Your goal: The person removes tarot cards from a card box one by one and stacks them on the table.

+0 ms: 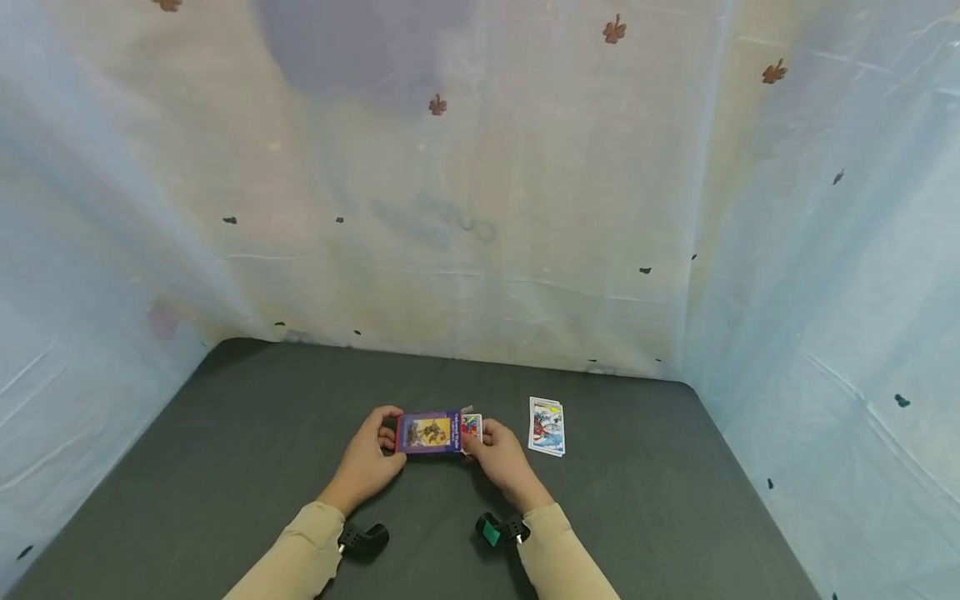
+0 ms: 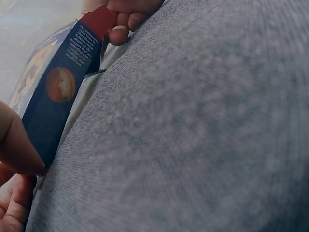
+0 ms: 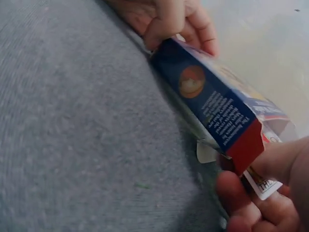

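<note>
**Card box (image 1: 423,432) between your two hands, open end to the right**

Your left hand (image 1: 367,454) grips the box's left end, thumb on the near side, fingers behind. Box sits mid-view, low over the dark gray tabletop (image 1: 637,517); can't tell if it touches. Blue-purple, picture on its face, red flap at the right end. Cards (image 1: 472,425) poke out of that end; your right hand (image 1: 506,462) pinches them, thumb on top, fingers beneath. Right of that hand, well apart from the box, a loose card pile (image 1: 547,427) lies face up, edges uneven.
</note>
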Demonstrator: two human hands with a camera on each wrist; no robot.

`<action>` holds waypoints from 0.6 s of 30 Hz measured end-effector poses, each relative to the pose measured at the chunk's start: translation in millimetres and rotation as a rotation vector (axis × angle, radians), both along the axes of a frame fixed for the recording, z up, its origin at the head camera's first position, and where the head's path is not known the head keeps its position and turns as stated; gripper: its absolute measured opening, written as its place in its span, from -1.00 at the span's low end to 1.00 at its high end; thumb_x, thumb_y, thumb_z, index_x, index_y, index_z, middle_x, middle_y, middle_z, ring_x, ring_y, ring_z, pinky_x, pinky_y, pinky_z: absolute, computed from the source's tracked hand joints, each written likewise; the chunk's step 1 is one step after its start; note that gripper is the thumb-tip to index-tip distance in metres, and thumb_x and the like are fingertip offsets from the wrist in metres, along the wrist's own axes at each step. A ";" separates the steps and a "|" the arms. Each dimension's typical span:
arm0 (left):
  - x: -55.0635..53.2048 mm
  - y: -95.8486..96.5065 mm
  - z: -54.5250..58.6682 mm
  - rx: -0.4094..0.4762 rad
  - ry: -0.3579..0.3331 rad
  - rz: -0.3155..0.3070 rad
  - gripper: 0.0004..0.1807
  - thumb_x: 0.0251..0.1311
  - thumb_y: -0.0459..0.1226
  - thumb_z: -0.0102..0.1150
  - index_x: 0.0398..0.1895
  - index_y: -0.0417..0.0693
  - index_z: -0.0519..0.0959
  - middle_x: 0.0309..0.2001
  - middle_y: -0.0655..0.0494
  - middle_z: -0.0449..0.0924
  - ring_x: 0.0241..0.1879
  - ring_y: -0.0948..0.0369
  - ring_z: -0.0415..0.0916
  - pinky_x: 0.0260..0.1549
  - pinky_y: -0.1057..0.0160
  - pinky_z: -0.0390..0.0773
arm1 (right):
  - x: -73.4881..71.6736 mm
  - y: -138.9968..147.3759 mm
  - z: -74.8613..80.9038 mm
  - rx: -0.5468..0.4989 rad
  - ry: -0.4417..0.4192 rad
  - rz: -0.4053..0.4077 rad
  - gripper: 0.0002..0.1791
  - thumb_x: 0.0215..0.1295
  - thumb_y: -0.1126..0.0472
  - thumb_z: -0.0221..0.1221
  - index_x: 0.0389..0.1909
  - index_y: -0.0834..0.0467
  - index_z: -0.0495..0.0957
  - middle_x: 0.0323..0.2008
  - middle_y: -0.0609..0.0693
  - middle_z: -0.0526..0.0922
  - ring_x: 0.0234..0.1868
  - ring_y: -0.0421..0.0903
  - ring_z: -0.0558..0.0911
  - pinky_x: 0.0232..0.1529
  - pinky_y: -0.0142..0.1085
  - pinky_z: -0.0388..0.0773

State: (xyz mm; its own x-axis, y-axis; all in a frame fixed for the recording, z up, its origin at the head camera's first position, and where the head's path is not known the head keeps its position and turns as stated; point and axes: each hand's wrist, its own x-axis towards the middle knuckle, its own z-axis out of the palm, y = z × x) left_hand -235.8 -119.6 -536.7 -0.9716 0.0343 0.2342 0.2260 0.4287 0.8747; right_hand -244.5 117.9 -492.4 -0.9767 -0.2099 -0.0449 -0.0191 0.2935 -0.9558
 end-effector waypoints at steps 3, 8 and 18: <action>0.1 0.0 -1.2 -0.067 -0.014 -0.006 -0.25 -0.08 -0.46 0.26 0.28 0.04 0.31 -0.20 0.10 0.49 -0.28 0.23 0.47 -0.24 0.17 0.50 | 7.2 4.7 13.7 0.001 -0.024 -0.003 -0.79 0.40 0.23 0.13 -0.18 0.33 0.57 -0.32 0.07 0.65 -0.36 -0.11 0.53 -0.35 -0.31 0.47; 0.1 0.0 -0.4 -0.156 -0.034 -0.028 -0.18 -0.06 -0.37 0.30 0.35 0.15 0.24 -0.12 0.13 0.49 -0.22 0.26 0.46 -0.19 0.13 0.49 | -1.1 13.6 -0.6 -0.011 -0.052 -0.001 -0.75 0.41 0.14 0.14 -0.24 0.28 0.58 -0.35 0.03 0.62 -0.35 -0.09 0.54 -0.29 -0.24 0.49; -4.8 2.0 -7.4 -0.228 0.027 -0.062 -0.17 0.01 0.03 0.45 0.38 0.14 0.33 -0.10 0.28 0.40 -0.27 0.30 0.36 -0.24 0.16 0.44 | -10.7 13.6 -18.5 -0.050 -0.046 -0.047 -0.71 0.37 0.13 0.19 -0.09 0.29 0.50 -0.33 0.06 0.65 -0.38 -0.14 0.54 -0.34 -0.31 0.51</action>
